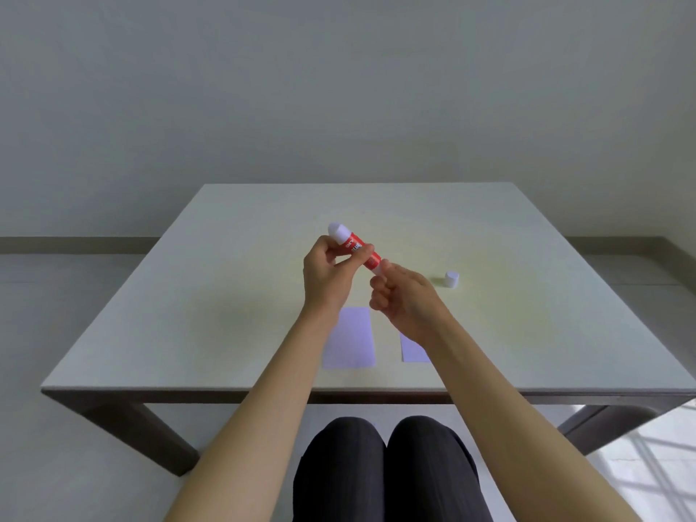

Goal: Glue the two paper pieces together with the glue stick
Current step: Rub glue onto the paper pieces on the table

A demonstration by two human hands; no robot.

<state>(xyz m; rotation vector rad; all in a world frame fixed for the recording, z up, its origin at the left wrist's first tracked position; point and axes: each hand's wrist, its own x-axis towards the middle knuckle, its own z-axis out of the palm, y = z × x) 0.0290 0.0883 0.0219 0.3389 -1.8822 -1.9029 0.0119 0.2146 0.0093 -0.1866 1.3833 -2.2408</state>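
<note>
A red glue stick with white glue showing at its upper left end is held tilted above the table. My left hand grips its red body. My right hand pinches its white lower end. The white cap stands on the table to the right of my hands. Two pale lilac paper pieces lie flat near the table's front edge: the left paper is fully in sight, the right paper is partly hidden under my right forearm.
The pale table has its front edge just above my knees. A plain wall and floor lie behind and around it.
</note>
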